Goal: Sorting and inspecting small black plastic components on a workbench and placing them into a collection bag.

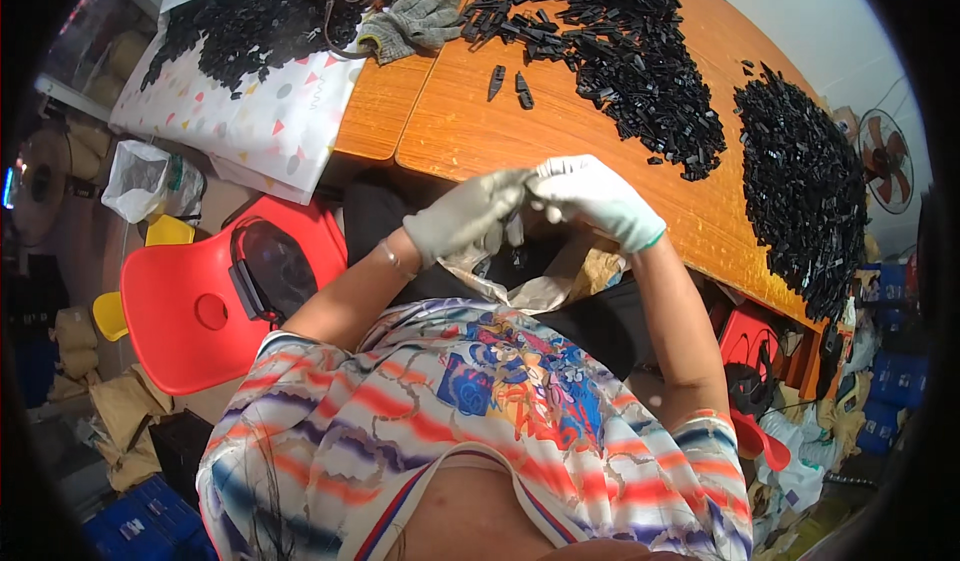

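Patterned shirt: nearest the camera, pale with red-orange and dark bands, a blue and red print across the chest.
Left hand: in a greyish-white glove, fingers bunched narrow against the right hand's fingertips, above the lap.
Right hand: in a white glove with a teal cuff, fingers curled narrow, tips meeting the left's.
Dark bit: where the fingertips meet; too small and covered to tell its kind, or which hand grips it.
Tabletop: brown wood, beyond the hands, its near edge just past them.
Middle heap: slim black pieces, spread from the far edge toward the right hand.
Right heap: more black pieces, along the tabletop's right side.
Loose pair: two black pieces side by side, apart, left of the middle heap.
Left heap: black pieces on a white patterned sheet.
Grey gloves: between the left and middle heaps.
Red chair: left of the person, a black bag on it.
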A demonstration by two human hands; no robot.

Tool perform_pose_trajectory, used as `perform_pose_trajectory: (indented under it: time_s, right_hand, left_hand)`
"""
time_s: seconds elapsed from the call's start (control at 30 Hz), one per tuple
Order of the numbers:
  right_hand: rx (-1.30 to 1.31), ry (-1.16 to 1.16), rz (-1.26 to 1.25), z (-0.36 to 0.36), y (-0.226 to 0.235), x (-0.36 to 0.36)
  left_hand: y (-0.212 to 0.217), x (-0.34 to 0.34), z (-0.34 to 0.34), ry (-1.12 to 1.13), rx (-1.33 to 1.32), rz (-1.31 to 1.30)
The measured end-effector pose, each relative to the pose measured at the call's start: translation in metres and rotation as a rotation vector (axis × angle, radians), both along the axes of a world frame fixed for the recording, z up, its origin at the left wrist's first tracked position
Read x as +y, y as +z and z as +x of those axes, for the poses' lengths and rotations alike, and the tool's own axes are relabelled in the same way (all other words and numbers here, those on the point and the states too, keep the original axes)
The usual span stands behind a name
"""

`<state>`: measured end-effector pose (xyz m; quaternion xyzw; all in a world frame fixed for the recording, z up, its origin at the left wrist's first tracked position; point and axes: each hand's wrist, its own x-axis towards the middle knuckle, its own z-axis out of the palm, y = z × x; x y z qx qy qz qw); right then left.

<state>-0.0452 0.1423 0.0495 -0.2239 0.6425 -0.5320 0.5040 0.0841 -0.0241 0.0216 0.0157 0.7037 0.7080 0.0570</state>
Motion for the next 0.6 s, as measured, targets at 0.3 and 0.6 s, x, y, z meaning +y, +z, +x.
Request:
perform_pose_trajectory:
  time_s: [0.3,0.6]
  right_hand:
    - [1.25,-0.317,0.308,-0.067,-0.016,-0.035]
    - [1.667,-0.195,0.651,-0.101,-0.032,-0.043]
  left_hand:
    - [0.019,-0.045,-0.021,0.29,0.08,-0.962]
    - [-0.002,-0.05,-0.126,0.46,0.119,-1.231]
